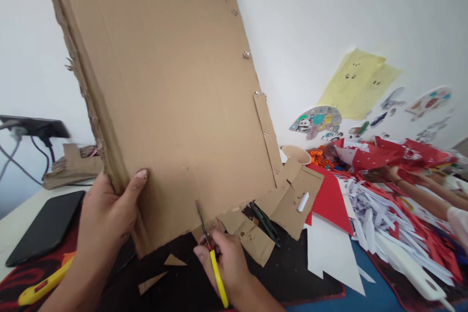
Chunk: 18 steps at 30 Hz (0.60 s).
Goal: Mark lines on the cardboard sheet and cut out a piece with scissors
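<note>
A large sheet of brown cardboard (175, 87) stands tilted up before me, its left edge torn and ragged, metal staples along its right edge. Gripping its lower left corner is my left hand (109, 214), thumb on the front face and fingers hidden behind. My right hand (232, 256) is closed around scissors with yellow handles (218, 275). Their blades point up and overlap the lower edge of the cardboard; whether they bite into it I cannot tell. Small cardboard scraps (175, 260) lie on the black mat (175, 285) below.
A black phone (46, 226) and a yellow utility knife (47, 280) lie left, near a power strip (36, 126). Cardboard pieces (252, 236), a dark green tool (265, 224), white paper strips (376, 219) and a white glue gun (409, 265) lie right. Another person's arms (420, 195) reach in there.
</note>
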{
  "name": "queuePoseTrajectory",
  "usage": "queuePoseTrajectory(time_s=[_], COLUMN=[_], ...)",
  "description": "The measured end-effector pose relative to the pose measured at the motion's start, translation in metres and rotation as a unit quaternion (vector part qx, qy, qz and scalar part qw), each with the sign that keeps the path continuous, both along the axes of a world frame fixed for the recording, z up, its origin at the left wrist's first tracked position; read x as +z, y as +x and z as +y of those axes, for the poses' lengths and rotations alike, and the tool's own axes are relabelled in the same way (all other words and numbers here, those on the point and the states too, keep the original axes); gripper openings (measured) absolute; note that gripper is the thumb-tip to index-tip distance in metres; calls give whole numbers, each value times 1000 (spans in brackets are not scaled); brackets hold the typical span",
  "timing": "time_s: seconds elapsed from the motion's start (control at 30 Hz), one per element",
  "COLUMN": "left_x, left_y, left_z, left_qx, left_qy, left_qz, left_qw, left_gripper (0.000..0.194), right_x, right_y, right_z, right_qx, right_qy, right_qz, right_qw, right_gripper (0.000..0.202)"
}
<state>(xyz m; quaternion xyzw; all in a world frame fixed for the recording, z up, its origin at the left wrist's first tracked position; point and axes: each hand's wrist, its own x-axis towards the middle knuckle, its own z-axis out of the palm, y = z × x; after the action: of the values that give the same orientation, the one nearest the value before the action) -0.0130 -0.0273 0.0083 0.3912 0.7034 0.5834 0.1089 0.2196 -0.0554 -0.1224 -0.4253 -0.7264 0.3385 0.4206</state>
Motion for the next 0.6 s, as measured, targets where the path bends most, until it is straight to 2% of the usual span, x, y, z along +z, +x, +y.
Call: queuePoseTrajectory(time_s=[0.2,0.4,0.6], left_x=[0,-7,-3], left_y=[-1,-3,-3], left_z=[0,-3,-6], left_qx=[-22,-20,-6], left_qy=[5,8,0], left_qz=[-12,-22,-5], left_qw=[1000,1000,1000], left_gripper=[49,47,45], right_x=[-2,-6,-8], right_y=[-4,-1,6], right_z=[-1,0,-1], right_qx=[-23,-2,19], right_qy=[33,-5,-29], right_qz=[-34,-10,-34], right_qw=[999,1000,999], right_gripper=[37,41,55])
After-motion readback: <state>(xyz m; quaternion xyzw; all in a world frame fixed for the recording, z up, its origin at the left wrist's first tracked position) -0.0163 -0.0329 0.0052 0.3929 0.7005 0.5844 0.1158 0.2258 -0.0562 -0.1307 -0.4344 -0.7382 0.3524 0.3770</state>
